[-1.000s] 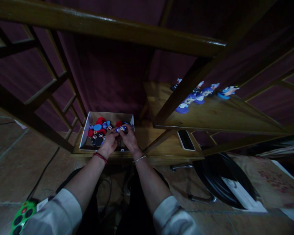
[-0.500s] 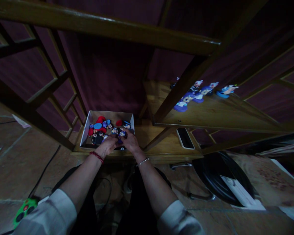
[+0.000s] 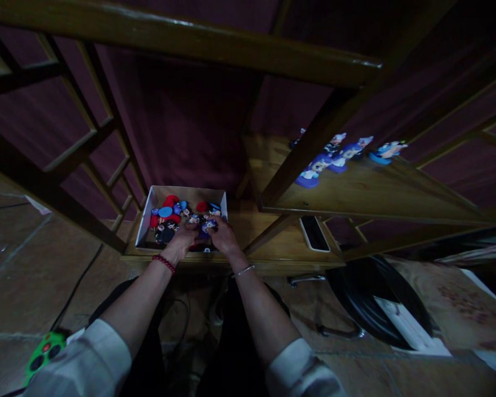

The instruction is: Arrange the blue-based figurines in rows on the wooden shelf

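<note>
An open cardboard box (image 3: pixel 139 229) of small figurines stands on the low wooden shelf. Red, blue and black pieces lie in its left part, among them a round blue base (image 3: pixel 165 212). My right hand (image 3: pixel 224 237) has its fingers closed on a purple-haired figurine (image 3: pixel 209 225) at the box's right side. Just left of it, my left hand (image 3: pixel 182 241) reaches over the front edge into the box; what its fingertips touch is too dark and small to tell.
Several figurines (image 3: pixel 314 168) stand on the higher wooden shelf (image 3: pixel 355 193) at right. A phone-like white-edged object (image 3: pixel 314 234) lies on the lower shelf. Wooden posts and a crossbar (image 3: pixel 190 38) frame the space. A green device (image 3: pixel 44 353) rests on the floor at left.
My hands have moved slightly apart. The purple-haired figurine now shows more clearly at my right fingertips. The whole view has shifted a little.
</note>
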{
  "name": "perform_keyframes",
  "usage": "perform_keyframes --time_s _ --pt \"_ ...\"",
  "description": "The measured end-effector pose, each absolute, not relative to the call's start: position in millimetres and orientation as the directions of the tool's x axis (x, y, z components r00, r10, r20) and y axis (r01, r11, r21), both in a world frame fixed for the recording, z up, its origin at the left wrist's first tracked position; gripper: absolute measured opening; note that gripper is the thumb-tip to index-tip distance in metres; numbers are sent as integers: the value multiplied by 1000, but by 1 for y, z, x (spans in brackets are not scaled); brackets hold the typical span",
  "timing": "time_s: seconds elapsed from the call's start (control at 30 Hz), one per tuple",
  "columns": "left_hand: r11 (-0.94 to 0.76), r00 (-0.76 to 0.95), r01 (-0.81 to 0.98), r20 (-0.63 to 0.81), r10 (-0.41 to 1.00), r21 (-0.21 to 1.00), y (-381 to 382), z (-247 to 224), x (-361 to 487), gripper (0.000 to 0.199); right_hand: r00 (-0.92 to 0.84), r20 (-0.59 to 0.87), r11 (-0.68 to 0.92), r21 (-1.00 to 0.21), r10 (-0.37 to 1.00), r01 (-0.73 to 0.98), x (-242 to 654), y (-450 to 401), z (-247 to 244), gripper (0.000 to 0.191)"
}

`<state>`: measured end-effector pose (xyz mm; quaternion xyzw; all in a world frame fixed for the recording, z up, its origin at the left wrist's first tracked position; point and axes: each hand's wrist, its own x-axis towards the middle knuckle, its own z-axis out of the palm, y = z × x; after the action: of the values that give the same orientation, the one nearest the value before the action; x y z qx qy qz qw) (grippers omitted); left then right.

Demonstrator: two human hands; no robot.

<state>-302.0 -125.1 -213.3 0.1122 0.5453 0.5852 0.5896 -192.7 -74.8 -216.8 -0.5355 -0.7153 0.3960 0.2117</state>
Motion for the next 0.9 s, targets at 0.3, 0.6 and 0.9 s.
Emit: perform_keyframes --time_s 0.3,0.6,0.9 --pt "271 -282 -640 -548 788 719 -128 -210 -309 20 -349 -82 116 -851 933 512 -192 -69 -221 31" --pt "233 -272 -655 -513 814 718 -133 -210 -319 16 -390 -85 99 -899 917 428 -195 -64 -226 29" --pt "207 -269 -671 -495 826 711 -137 -212 -323 17 -411 -90 105 -898 907 427 -199 -66 -230 27"
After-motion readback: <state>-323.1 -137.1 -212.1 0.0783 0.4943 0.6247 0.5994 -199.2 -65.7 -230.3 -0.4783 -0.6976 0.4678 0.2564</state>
